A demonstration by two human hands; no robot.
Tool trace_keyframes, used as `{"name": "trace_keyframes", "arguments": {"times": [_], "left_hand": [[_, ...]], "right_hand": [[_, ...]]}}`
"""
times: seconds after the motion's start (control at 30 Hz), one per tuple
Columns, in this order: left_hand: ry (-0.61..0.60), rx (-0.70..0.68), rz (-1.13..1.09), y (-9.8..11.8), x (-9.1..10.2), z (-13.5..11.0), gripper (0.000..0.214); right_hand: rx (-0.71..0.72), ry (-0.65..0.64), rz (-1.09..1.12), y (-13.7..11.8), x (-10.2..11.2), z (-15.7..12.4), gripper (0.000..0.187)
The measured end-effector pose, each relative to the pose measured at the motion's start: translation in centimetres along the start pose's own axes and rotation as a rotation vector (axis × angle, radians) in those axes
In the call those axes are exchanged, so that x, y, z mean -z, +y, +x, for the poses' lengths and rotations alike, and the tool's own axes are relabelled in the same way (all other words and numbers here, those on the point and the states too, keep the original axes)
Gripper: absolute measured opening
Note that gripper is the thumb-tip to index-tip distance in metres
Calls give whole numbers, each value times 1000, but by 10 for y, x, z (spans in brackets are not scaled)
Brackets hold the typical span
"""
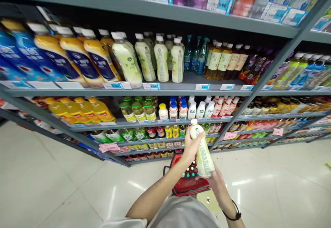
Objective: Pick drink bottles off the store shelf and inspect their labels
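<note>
A pale green drink bottle (203, 154) with a white cap is held tilted in front of me, its label side with small print turned up. My left hand (191, 143) wraps around its upper part, just below the cap. At its base, my right hand (216, 179) grips the lower end, with some fingers hidden behind the bottle. Below the bottle stands a red shopping basket (190, 186) on the floor, holding several dark bottles (190, 169) with white and teal caps. Matching pale green bottles (162, 59) line the shelf ahead.
Shelves of drinks fill the view ahead. Yellow bottles with dark labels (74, 53) stand left of the pale green ones. Green-lidded jars (138, 110) and small white bottles (192, 110) sit one shelf lower. Price tags run along the shelf edge (173, 92). Tiled floor (77, 183) lies below.
</note>
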State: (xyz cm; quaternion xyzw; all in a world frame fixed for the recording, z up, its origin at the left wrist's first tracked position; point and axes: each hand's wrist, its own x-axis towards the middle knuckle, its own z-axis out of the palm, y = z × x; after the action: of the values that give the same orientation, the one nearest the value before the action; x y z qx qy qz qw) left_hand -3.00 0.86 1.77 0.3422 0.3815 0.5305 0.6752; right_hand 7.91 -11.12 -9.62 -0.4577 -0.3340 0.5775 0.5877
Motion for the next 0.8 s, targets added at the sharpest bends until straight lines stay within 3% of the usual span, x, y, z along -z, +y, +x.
{"name": "trace_keyframes", "arguments": {"times": [0.07,0.13,0.33,0.43,0.57,0.73,0.8], "left_hand": [[40,-33,30,-11,-1,-9,69],[-3,-95,47,-11,2,-18,67],[-241,-287,-72,6,10,-33,71],[-261,-319,-81,10,7,-37,78],[-276,-422,-31,14,3,-44,76],[-342,-534,-17,18,6,-49,72],[-353,-550,-41,18,7,-50,70]], "right_hand": [[-19,38,-13,-7,-7,-14,71],[-27,49,53,-15,-11,-29,64],[-234,-165,403,-44,-12,-51,72],[-340,-192,471,-46,-9,-54,80],[-372,-161,574,-40,-12,-56,66],[-412,-441,712,-40,-21,-54,76],[-410,-483,695,-41,-24,-55,78]]}}
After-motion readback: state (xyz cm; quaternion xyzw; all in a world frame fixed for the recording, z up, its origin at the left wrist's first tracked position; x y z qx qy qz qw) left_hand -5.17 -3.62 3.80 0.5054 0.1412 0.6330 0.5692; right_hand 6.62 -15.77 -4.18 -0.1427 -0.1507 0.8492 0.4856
